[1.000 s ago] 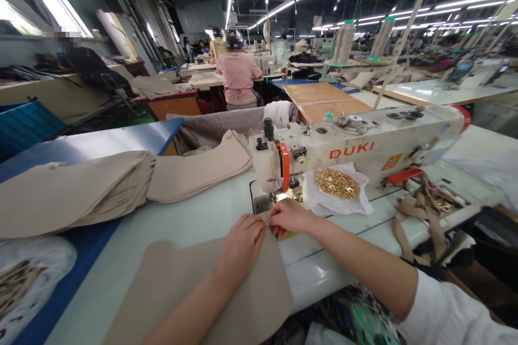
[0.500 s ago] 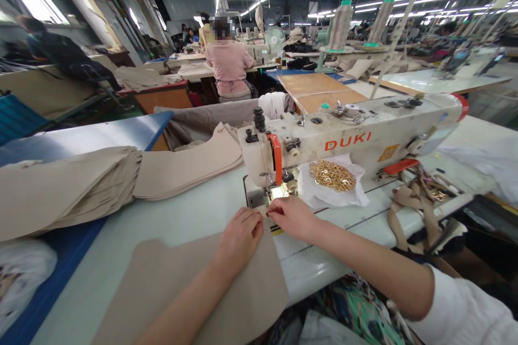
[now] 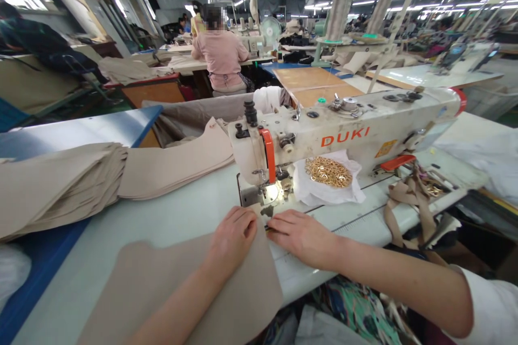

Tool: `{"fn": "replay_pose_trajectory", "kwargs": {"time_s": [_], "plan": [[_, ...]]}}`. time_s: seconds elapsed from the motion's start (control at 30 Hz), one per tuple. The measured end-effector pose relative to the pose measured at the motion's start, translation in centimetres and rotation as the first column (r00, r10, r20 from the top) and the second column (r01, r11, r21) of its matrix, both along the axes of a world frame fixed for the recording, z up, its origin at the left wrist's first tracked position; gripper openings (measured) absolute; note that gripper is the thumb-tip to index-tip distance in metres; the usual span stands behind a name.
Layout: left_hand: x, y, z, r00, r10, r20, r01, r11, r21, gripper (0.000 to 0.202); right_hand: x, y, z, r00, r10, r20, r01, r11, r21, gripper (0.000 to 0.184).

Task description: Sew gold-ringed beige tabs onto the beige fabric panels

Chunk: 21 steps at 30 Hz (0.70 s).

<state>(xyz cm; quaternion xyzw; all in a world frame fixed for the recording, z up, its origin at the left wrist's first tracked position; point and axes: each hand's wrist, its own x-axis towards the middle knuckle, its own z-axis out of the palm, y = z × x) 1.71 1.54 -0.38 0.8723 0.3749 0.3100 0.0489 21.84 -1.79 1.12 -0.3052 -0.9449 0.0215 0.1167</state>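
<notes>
A large beige fabric piece (image 3: 162,275) lies flat on the sewing table, its narrow far corner just in front of the machine's lit needle area (image 3: 270,194). My left hand (image 3: 232,240) rests on that corner with curled fingers, thumb and fingertips closed on the cloth. Just right of the fabric edge, my right hand (image 3: 301,237) lies low over the machine bed, fingers stretched out and fingertips near the edge. I see nothing held in it. The white DUKI sewing machine (image 3: 343,132) stands directly beyond both hands.
Gold-coloured metal rings (image 3: 328,171) lie on white paper (image 3: 301,186) against the machine. Stacked beige fabric panels (image 3: 60,183) lie at left, with more panels (image 3: 174,172) beside them. Beige straps (image 3: 408,205) hang at right. A person in pink (image 3: 222,59) sits ahead.
My right hand has drawn back from the needle area towards me, and its fingers have gone from a pinch to stretched out. The left hand stays on the fabric. The view has shifted slightly.
</notes>
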Motion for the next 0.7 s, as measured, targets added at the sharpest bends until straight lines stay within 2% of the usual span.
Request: {"fn": "replay_pose_trajectory", "kwargs": {"time_s": [0.3, 0.47, 0.7], "plan": [[0.0, 0.1, 0.0, 1.0, 0.0, 0.007, 0.0, 1.0, 0.02, 0.018, 0.8, -0.4, 0.4, 0.994, 0.081, 0.069, -0.081, 0.997, 0.002, 0.029], [-0.2, 0.2, -0.4, 1.0, 0.002, -0.018, -0.002, 1.0, 0.03, 0.016, 0.6, -0.2, 0.4, 0.987, 0.131, 0.089, -0.133, 0.991, 0.015, 0.022], [-0.1, 0.1, -0.3, 1.0, 0.005, 0.006, -0.005, 0.999, 0.035, 0.017, 1.7, -0.9, 1.4, 0.97, 0.221, 0.102, -0.227, 0.973, 0.051, 0.021]]}}
